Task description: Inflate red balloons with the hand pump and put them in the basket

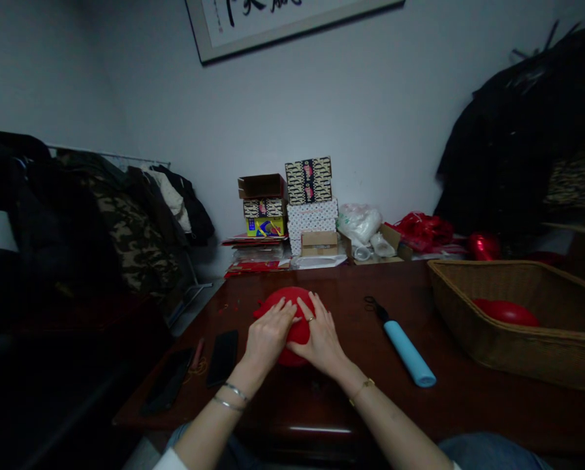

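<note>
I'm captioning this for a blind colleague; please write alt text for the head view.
A person's left hand and right hand hold a red balloon over a brown table. To the right are a blue cylinder and a wicker basket with another red balloon inside.

Balloon, basket, phones on table

Two slim silver bangles gleam on our left wrist, a gold-toned bracelet circles our right, a ring sits on our right fingers, and now our white sleeve and blue denim show!
</note>
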`<state>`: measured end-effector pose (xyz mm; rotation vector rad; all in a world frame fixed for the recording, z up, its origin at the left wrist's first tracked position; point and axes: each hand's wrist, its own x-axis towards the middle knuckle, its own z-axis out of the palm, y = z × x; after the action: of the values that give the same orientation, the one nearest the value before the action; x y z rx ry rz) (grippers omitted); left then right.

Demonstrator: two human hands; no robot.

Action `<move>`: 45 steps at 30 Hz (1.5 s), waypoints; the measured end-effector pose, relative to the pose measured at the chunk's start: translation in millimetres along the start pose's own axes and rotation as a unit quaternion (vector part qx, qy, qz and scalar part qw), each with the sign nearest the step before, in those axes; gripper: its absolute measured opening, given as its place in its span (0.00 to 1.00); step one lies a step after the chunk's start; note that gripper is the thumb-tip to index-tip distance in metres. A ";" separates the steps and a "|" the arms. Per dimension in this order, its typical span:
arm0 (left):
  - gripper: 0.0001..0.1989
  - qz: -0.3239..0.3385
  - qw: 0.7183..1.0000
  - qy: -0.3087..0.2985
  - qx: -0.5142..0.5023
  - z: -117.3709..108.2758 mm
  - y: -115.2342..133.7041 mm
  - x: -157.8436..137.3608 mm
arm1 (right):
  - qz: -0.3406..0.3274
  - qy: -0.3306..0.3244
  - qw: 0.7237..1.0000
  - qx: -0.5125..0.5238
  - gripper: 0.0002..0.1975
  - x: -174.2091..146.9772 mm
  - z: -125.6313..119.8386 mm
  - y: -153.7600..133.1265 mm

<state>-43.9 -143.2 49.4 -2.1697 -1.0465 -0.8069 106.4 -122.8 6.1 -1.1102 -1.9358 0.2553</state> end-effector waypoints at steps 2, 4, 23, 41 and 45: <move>0.16 0.032 0.999 -0.011 -0.008 -0.6 -8.5 0.0 | -0.005 -0.040 0.997 0.060 0.48 1.1 -2.3 4.9; 0.17 0.068 0.997 -0.017 -0.026 1.7 -14.8 -0.5 | -0.013 -0.066 0.994 0.092 0.52 1.8 -3.5 10.2; 0.14 -0.014 0.998 -0.045 -0.035 51.4 -28.1 -24.3 | 0.059 -0.208 0.973 -0.078 0.47 -65.8 5.5 71.0; 0.13 -0.033 0.999 0.000 -0.041 50.2 -14.7 -18.1 | 0.034 -0.244 0.952 -0.179 0.22 -74.4 12.5 122.0; 0.13 -0.039 0.998 0.001 -0.046 53.0 -14.4 -18.5 | -0.007 -0.252 0.955 -0.159 0.22 -79.1 7.9 105.1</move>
<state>-51.2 -106.1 5.5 -2.2162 -1.1207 -0.9089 181.9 -121.7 -102.0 -1.3316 -2.5036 0.2394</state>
